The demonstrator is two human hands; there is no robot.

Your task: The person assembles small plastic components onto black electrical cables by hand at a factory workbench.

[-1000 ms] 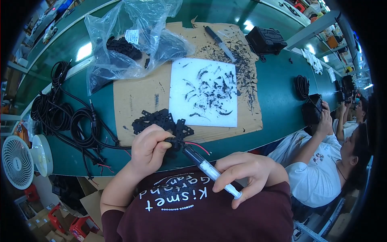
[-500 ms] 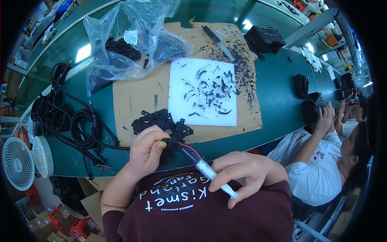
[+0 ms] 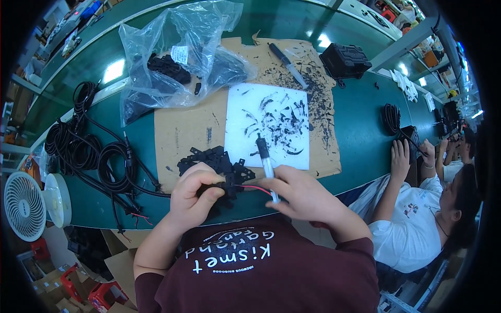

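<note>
My left hand [image 3: 197,197] pinches a small black plastic part [image 3: 230,184] between thumb and fingers, with a red wire running from it toward the right. In my right hand [image 3: 302,194] is a syringe [image 3: 267,166] with a clear barrel and dark paste at its upper end. Its tip points away from me, over the lower edge of a white foam sheet [image 3: 242,135] smeared with black paste. Just beyond my left hand lies a pile of flat black brackets [image 3: 206,159], on cardboard [image 3: 182,125].
A second syringe [image 3: 287,63] lies at the cardboard's far right, near a black box [image 3: 344,60]. A clear plastic bag [image 3: 151,99] of black parts stands at the far left. Coiled black cables [image 3: 78,151] and a white fan [image 3: 26,201] are left. A co-worker [image 3: 412,208] sits at right.
My right hand has moved up and turned the syringe from pointing at the black part to pointing away over the foam sheet. My left hand still holds the part.
</note>
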